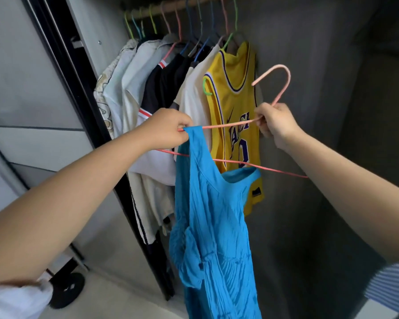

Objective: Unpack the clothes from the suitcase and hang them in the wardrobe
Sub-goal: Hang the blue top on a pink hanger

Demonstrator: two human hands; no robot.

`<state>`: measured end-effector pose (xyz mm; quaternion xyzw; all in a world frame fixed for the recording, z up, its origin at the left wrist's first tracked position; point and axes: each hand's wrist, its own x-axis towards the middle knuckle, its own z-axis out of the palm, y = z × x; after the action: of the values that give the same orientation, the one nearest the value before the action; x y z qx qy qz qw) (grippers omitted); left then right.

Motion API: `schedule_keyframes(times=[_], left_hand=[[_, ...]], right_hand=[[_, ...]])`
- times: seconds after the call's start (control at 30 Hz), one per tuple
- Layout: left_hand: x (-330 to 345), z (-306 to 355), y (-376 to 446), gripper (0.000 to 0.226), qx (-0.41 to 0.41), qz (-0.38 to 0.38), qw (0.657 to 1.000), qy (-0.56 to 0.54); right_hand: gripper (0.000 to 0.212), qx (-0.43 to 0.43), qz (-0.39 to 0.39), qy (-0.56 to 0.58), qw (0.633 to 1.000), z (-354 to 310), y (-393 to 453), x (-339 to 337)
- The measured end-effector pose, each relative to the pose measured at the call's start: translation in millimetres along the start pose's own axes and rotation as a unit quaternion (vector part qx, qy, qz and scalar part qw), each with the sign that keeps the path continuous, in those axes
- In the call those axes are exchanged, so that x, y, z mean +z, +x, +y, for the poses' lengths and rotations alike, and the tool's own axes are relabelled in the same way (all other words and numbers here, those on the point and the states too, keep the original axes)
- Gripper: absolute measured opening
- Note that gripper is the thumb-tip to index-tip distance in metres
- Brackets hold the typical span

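Note:
A bright blue sleeveless garment [213,226] hangs by one strap from a pink wire hanger [275,90] held in front of the open wardrobe. My left hand [168,130] pinches that strap together with the hanger's left arm. My right hand [274,125] grips the hanger at its neck, just below the hook. The other strap droops under the hanger's bottom bar. Behind them a yellow basketball jersey [235,107] hangs on a green hanger from the rail [171,6].
Several white, black and cream garments [148,88] fill the left part of the rail on coloured hangers. The wardrobe's dark inner wall [332,111] lies to the right of the jersey. A black door frame [83,88] and grey door panels stand on the left.

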<state>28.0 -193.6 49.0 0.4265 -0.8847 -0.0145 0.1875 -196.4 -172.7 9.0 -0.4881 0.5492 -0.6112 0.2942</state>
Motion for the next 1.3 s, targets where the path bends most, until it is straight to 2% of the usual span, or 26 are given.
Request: schedule_keyframes(times=[0.13,0.3,0.33,0.4,0.47,0.53,0.57,0.63,0.7,0.77,0.87,0.9,0.93,0.97,1.0,1.03,1.1,1.13,1.2,1.27,1.3], left_hand=[[-5,14,12,0.011,-0.022,-0.025,0.999,-0.026],[-5,20,19,0.010,-0.026,-0.018,0.999,-0.027],[-6,17,22,0.009,-0.031,-0.018,0.999,-0.033],[-7,7,22,0.009,-0.058,-0.026,0.996,-0.062],[-10,-4,23,0.011,-0.103,-0.023,0.989,-0.101],[-15,-15,23,0.021,-0.159,-0.007,0.976,-0.146],[-16,-20,23,0.026,-0.184,0.004,0.968,-0.172],[-21,-30,24,0.030,-0.211,0.036,0.954,-0.209],[-25,-34,23,0.031,-0.206,0.061,0.954,-0.209],[-29,-36,22,0.028,-0.191,0.067,0.960,-0.193],[-30,-39,19,0.025,-0.171,0.054,0.965,-0.191],[-30,-43,17,0.026,-0.167,0.058,0.966,-0.186],[-32,-47,15,0.027,-0.169,0.072,0.967,-0.178],[-34,-54,11,0.029,-0.175,0.094,0.966,-0.166],[-35,-61,9,0.031,-0.174,0.118,0.964,-0.159],[-38,-72,6,0.033,-0.175,0.146,0.961,-0.159],[-42,-91,0,0.036,-0.180,0.183,0.952,-0.168],[-44,-100,-3,0.037,-0.185,0.198,0.947,-0.169],[-46,-114,-10,0.037,-0.193,0.214,0.945,-0.154],[-48,-123,-17,0.035,-0.185,0.207,0.948,-0.155],[-49,-126,-20,0.034,-0.177,0.196,0.950,-0.167]], right_hand=[[0.035,0.001,-0.036,0.032,0.999,-9,-4,7],[0.039,-0.031,-0.058,0.068,0.996,-9,-4,17],[0.038,-0.043,-0.060,0.051,0.996,-8,-2,15],[0.027,-0.085,-0.047,-0.070,0.993,-3,-4,10],[0.012,-0.152,0.004,-0.190,0.970,7,-8,4],[0.012,-0.205,0.046,-0.226,0.951,21,-13,-3],[0.015,-0.214,0.023,-0.229,0.949,29,-14,-6],[0.021,-0.190,-0.112,-0.220,0.950,42,-19,-3],[0.022,-0.159,-0.235,-0.282,0.917,53,-21,8],[0.045,-0.203,-0.260,-0.357,0.874,63,-14,21],[0.064,-0.185,-0.340,-0.421,0.820,81,2,43],[0.059,-0.163,-0.365,-0.453,0.797,85,7,50],[0.041,-0.138,-0.369,-0.489,0.779,90,11,56],[0.013,-0.136,-0.357,-0.517,0.766,89,13,63],[0.016,-0.157,-0.326,-0.535,0.764,94,17,62],[0.030,-0.170,-0.311,-0.562,0.747,93,21,63],[0.036,-0.172,-0.308,-0.566,0.745,92,27,52],[0.035,-0.160,-0.317,-0.551,0.755,93,31,43],[0.024,-0.141,-0.334,-0.497,0.788,88,35,27],[0.004,-0.167,-0.325,-0.474,0.801,78,35,11],[0.008,-0.182,-0.312,-0.476,0.802,73,35,5]])
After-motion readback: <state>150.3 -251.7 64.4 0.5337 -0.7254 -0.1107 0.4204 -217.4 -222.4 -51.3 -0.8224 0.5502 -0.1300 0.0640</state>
